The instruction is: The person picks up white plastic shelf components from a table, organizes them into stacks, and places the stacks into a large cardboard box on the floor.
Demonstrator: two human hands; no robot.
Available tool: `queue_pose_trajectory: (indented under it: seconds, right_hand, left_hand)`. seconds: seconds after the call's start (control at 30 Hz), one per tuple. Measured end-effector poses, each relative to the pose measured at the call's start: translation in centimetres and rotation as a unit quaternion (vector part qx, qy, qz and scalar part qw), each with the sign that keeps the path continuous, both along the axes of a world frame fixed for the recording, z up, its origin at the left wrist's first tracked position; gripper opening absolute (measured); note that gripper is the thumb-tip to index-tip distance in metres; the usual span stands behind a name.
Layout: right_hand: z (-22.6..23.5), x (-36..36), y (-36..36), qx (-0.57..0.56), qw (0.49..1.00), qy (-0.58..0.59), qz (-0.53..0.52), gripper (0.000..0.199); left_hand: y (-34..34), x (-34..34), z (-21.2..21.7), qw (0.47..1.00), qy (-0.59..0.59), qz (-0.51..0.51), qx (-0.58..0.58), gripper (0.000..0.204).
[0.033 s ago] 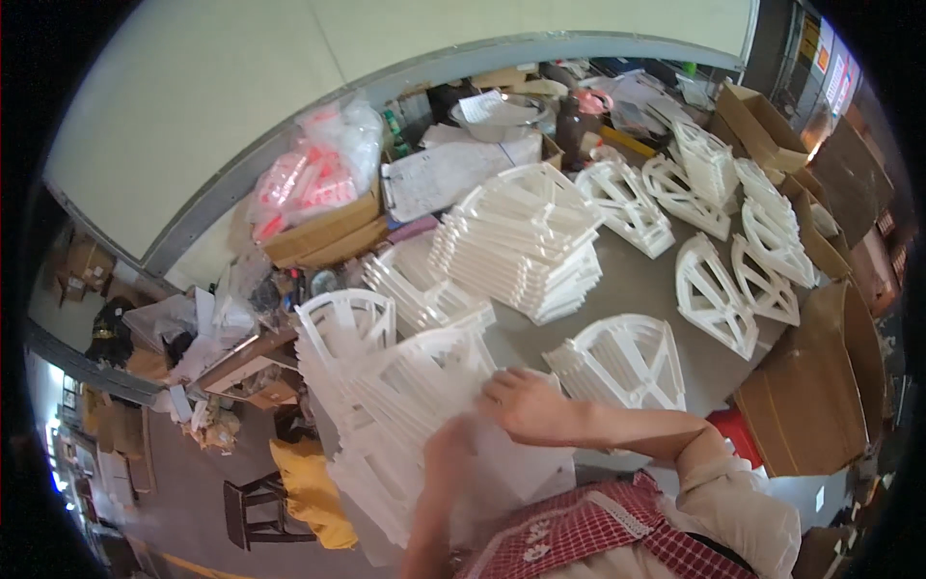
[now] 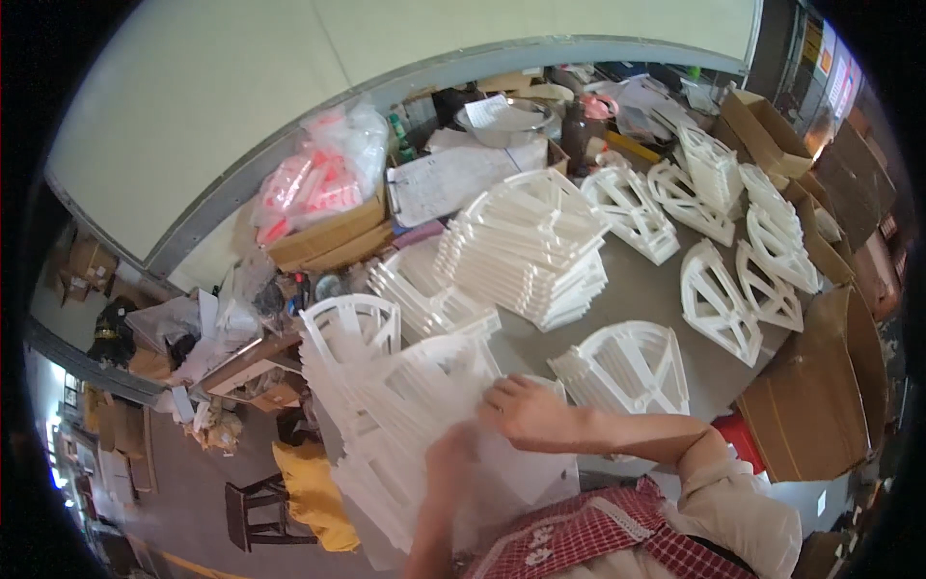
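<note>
My right hand (image 2: pixel 529 413) is at the near edge of the table, its fingers curled down against a pale, hazy thin sheet (image 2: pixel 521 473); whether it pinches the sheet is hidden. Close to it on the left, my left hand (image 2: pixel 451 461) is smeared and its fingers do not show clearly. Beside the left hand lies a stack of white fan-shaped plastic frames (image 2: pixel 381 396). Another stack of these frames (image 2: pixel 627 367) rests just beyond my right forearm. Farther back, a taller stack of frames (image 2: pixel 521 251) leans in overlapping layers.
Loose white frames (image 2: pixel 719 304) lie at the right, by an open cardboard box (image 2: pixel 810 386). At the back are a box of plastic bags (image 2: pixel 323 183), a clipboard with paper (image 2: pixel 463 179), a metal bowl (image 2: pixel 506 121) and a brown bottle (image 2: pixel 576 135). A stool (image 2: pixel 260 516) stands lower left.
The whole view has shifted slightly, so things sit a little lower and farther right. Both hands keep nearly the same place by the pale sheet.
</note>
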State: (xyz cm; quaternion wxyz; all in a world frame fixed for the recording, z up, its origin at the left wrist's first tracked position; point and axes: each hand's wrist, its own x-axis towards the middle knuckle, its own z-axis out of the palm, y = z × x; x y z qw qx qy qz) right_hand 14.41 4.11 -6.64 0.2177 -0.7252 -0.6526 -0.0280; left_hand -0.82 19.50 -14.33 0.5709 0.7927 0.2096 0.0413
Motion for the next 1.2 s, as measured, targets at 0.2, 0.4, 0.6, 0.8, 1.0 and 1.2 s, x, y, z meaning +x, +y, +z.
queue_pose_trajectory:
  seconds: [0.2,0.4,0.6,0.8,1.0,1.2]
  right_hand:
    - [-0.7,1.0,2.0,-0.012,0.995,-0.078,0.061,0.021]
    - [-2.8,3.4,3.0,-0.016,0.980,0.039,0.194,0.017]
    - [-5.5,8.5,5.9,0.016,0.981,0.190,0.028,0.014]
    - [-8.0,9.7,8.8,-0.018,0.978,0.199,0.062,0.014]
    - [-7.2,10.0,9.1,-0.078,0.960,0.267,0.030,0.016]
    - [-5.3,12.8,9.0,-0.081,0.934,0.342,0.055,0.015]
  left_hand:
    - [1.0,0.1,-0.1,0.986,0.013,0.064,-0.153,0.023]
    - [1.6,-0.2,-3.1,0.992,0.054,0.068,-0.088,0.021]
    - [-1.1,1.8,3.0,0.982,0.164,0.080,0.041,0.019]
    - [-1.7,2.1,3.1,0.980,0.154,0.072,0.103,0.018]
    - [-2.4,1.7,3.2,0.980,0.141,0.074,0.122,0.017]
    - [-2.7,1.4,3.8,0.975,0.132,0.057,0.172,0.017]
